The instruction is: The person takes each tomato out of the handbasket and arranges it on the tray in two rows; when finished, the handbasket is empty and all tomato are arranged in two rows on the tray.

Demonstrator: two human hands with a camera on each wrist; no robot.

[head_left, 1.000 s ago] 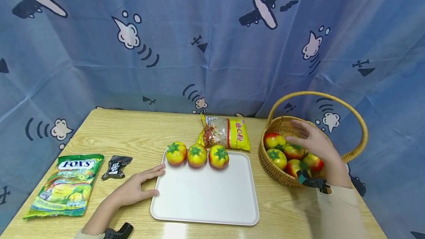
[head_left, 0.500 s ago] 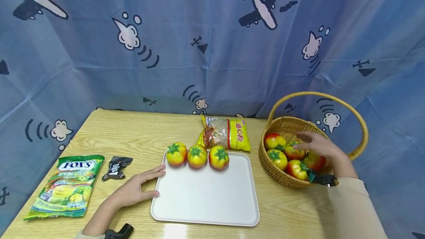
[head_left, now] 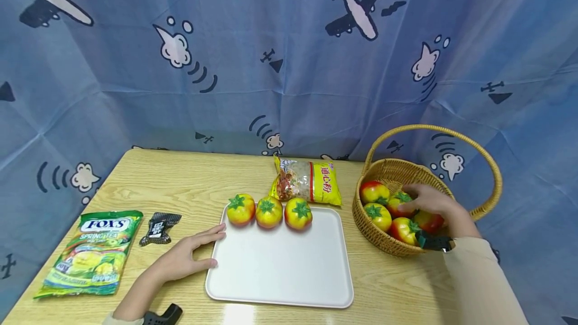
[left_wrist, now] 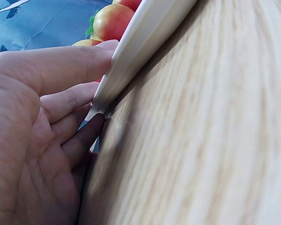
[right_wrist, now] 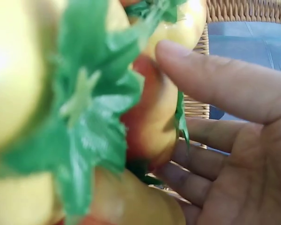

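Note:
My left hand [head_left: 187, 260] rests at the left edge of a white tray [head_left: 282, 270]. In the left wrist view its extended fingers [left_wrist: 75, 68] touch the tray's rim. Three red-and-yellow artificial tomatoes [head_left: 268, 212] with green leafy tops stand in a row along the tray's far edge. My right hand [head_left: 431, 200] is inside a wicker basket [head_left: 368, 227] holding several more of them. Its thumb [right_wrist: 201, 77] lies on the near side of one tomato [right_wrist: 152, 112], with the other fingers curled behind it. Leaves of a closer tomato partly block that view.
A yellow noodle bag [head_left: 307, 182] lies behind the tray. At left are a green candy bag [head_left: 88, 255] and a small black wrapped packet [head_left: 159, 228]. The basket's tall handle [head_left: 489, 169] arches over its right side. A blue curtain [head_left: 289, 64] hangs behind the table.
My right hand has lowered from above the basket in among the tomatoes, and its fingers have closed around one. The left hand and the tray have stayed in place.

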